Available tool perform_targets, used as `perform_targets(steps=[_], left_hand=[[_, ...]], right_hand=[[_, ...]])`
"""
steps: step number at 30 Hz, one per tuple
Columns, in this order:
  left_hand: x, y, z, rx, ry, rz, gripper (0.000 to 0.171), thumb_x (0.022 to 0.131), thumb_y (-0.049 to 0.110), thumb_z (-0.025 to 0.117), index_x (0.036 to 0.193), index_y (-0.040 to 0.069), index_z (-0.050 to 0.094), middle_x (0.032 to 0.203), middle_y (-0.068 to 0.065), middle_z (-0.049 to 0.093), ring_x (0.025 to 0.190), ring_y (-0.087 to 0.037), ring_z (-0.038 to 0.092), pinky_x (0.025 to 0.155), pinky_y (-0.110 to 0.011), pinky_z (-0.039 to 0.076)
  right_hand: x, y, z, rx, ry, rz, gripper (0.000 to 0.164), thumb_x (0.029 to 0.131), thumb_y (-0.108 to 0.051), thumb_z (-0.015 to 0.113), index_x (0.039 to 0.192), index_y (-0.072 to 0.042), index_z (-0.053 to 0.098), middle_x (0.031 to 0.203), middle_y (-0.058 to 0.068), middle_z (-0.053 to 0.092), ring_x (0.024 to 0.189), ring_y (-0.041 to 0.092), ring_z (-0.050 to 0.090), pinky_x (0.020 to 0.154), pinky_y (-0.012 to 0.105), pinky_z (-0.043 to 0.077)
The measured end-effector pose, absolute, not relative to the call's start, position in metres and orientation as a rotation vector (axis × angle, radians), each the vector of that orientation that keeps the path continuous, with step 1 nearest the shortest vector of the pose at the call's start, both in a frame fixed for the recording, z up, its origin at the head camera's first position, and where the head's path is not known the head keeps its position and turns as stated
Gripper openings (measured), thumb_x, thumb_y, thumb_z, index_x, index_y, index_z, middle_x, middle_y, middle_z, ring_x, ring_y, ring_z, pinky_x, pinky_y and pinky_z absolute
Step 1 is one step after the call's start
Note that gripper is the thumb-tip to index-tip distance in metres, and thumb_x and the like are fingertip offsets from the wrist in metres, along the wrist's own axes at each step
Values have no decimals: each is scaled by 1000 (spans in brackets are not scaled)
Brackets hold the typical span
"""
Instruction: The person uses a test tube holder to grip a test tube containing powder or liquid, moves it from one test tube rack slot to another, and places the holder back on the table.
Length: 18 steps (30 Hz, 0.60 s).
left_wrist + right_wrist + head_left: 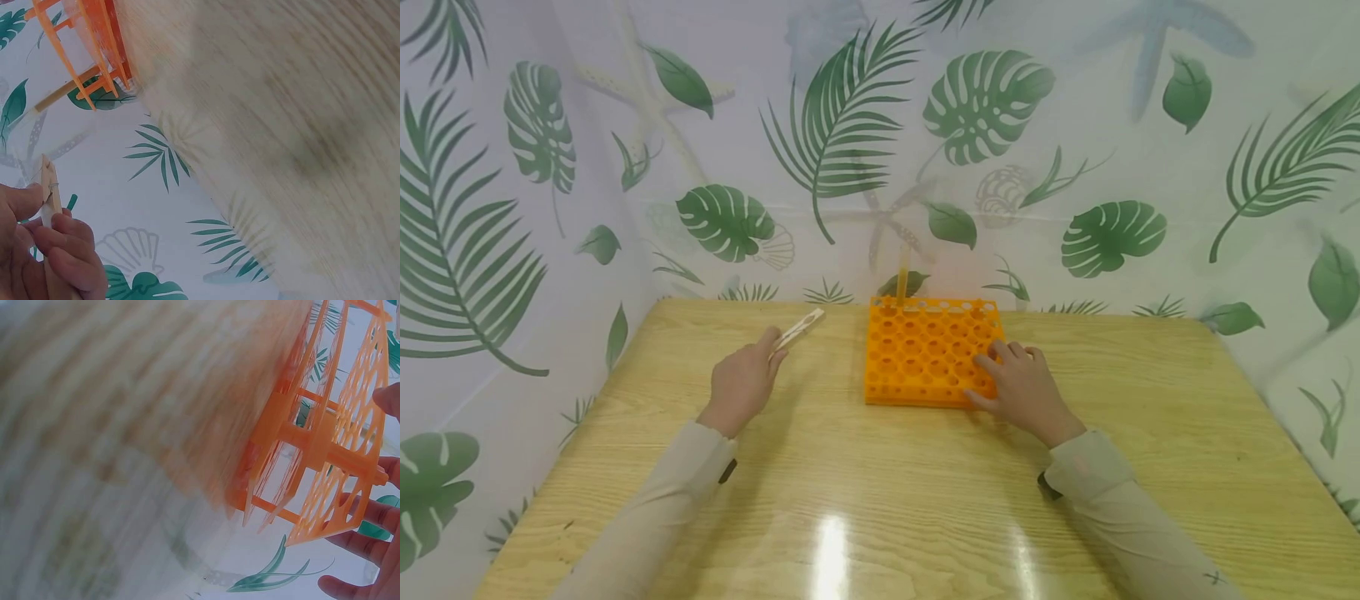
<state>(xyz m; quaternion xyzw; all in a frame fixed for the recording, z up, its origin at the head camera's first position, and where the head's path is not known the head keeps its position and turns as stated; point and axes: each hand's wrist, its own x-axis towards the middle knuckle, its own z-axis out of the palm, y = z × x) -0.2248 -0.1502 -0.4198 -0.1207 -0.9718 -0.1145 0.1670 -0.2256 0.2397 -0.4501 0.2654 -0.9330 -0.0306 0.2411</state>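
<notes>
In the head view my left hand grips a wooden test tube clamp, its front end pointing up and to the right, toward the rack. The left wrist view shows thumb and fingers around the clamp. An orange test tube rack with rows of round holes stands right of it. One test tube with yellowish contents rises from the rack's back row, left of centre. Spread fingers of my right hand rest on the rack's right side, near the front corner; the right wrist view shows them at its upper plate.
A light wood-grain table carries everything. Behind it and to the left hangs a white curtain printed with green leaves. The table's back edge runs just behind the rack.
</notes>
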Motion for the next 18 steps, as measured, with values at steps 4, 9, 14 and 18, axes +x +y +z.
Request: perform_targets(steps=[4,9,14,18], left_hand=[[-227,-149,-417,-344,-2777,-347,20,97,27,51,107,10,47,51,-6,47,39,-14,36,34,-23,23],[-227,-146,-410,-359,-2776,-370,21,97,27,51,96,6,49,52,-6,47,41,-15,38,36,-25,25],[-228,-144,-398,-354,-2818,-401,35,98,29,48,73,5,47,54,-3,41,44,-15,35,39,-25,26],[-229,-143,-388,-344,-2849,-410,39,99,31,46,69,6,44,53,-1,35,43,-14,33,39,-25,24]], right_hand=[[-225,239,-449,732,-2543,-77,48,74,-53,70,97,-12,63,89,11,55,80,30,55,72,53,48],[-225,239,-449,739,-2533,-74,48,73,-53,71,96,-11,62,89,11,55,80,31,55,72,53,49],[-226,240,-450,733,-2541,-81,49,73,-53,71,97,-11,63,90,12,55,81,32,56,72,53,48],[-225,240,-450,732,-2540,-90,49,74,-54,70,97,-11,63,90,12,55,81,31,56,72,53,49]])
